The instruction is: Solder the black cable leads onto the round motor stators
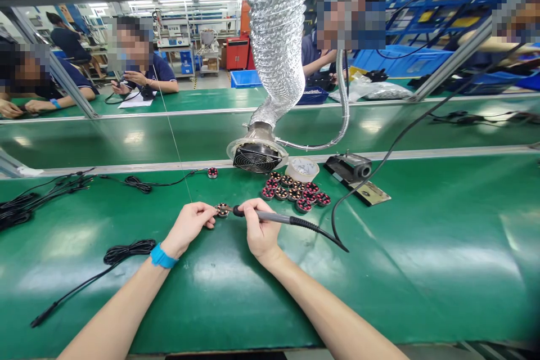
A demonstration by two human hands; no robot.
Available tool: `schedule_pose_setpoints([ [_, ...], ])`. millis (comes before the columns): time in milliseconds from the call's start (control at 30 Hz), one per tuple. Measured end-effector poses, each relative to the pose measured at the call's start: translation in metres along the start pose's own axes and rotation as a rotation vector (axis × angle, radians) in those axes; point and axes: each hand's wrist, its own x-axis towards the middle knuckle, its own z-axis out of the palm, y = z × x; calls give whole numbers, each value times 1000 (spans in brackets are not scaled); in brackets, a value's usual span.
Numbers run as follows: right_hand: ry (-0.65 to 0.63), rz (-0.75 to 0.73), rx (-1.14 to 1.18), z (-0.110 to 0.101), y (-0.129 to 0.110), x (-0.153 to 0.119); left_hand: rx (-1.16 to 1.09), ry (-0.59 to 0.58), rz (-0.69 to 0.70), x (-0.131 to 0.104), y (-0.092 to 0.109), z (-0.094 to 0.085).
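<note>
My right hand (262, 232) is closed around the grey handle of a soldering iron (274, 217), whose tip points left at a small round motor part (223, 210). My left hand (194, 226), with a blue band at its wrist, pinches at the left edge of that part; whether it also holds a thin wire there is too small to tell. A thin solder strand (172, 135) hangs down to just above my left hand. Several similar round parts with red or copper windings (304, 205) lie to the right, beyond my right hand.
A fan on a silver duct (258, 156) hangs over the bench. Behind the parts are a tape roll (302, 169) and an iron stand (358, 171). Black cables (129, 250) lie at the left; the iron's cord (337, 202) loops at the right. People sit across the bench.
</note>
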Motion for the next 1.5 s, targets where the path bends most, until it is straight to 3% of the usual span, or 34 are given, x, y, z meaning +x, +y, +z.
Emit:
schedule_pose_setpoints([
  [300, -70, 18, -116, 4, -1, 7, -7, 2, -14, -1, 2, 0],
  [500, -298, -53, -200, 12, 12, 8, -16, -7, -9, -1, 6, 0],
  [667, -441, -90, -127, 16, 27, 6, -30, -10, -3, -3, 9, -2],
  [867, -459, -94, -143, 11, 26, 6, 29, -16, -7, -3, 10, -6],
  [1233, -473, -60, -127, 11, 24, 6, 68, 84, -16, -1, 13, -4],
  [1500, -528, -91, -138, 9, 21, 6, 253, 61, 15, -3, 17, -6],
])
